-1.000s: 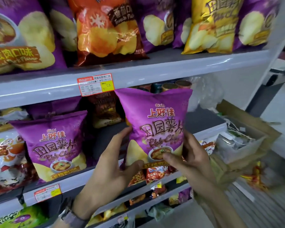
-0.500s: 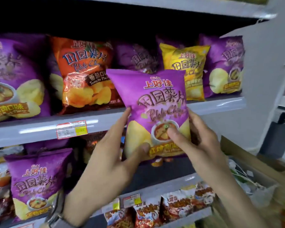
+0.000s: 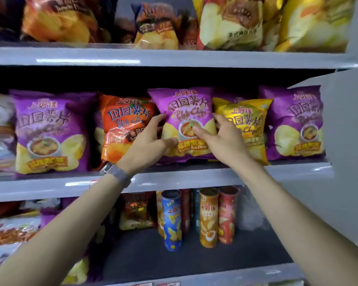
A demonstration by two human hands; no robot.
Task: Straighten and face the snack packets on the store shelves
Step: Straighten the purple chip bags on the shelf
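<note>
- On the middle shelf [image 3: 194, 178], the purple packet [image 3: 186, 112] stands label-out between orange packet [image 3: 122, 124] and yellow packet [image 3: 246, 120].
- Left grip [image 3: 151, 145] and right grip [image 3: 223, 139] clasp its sides, likely seating it square.

— What does the fixture look like?
— 3 pale grey metal shelves: an upper shelf [image 3: 194, 58], a middle shelf [image 3: 194, 179] and a lower shelf [image 3: 194, 259] with a dark deck.
— And the right end?
— A plain grey side panel [image 3: 347, 141] closes it.
— The light?
— White glare streaks lie along the shelf lips. The recess under the upper shelf is black.
</note>
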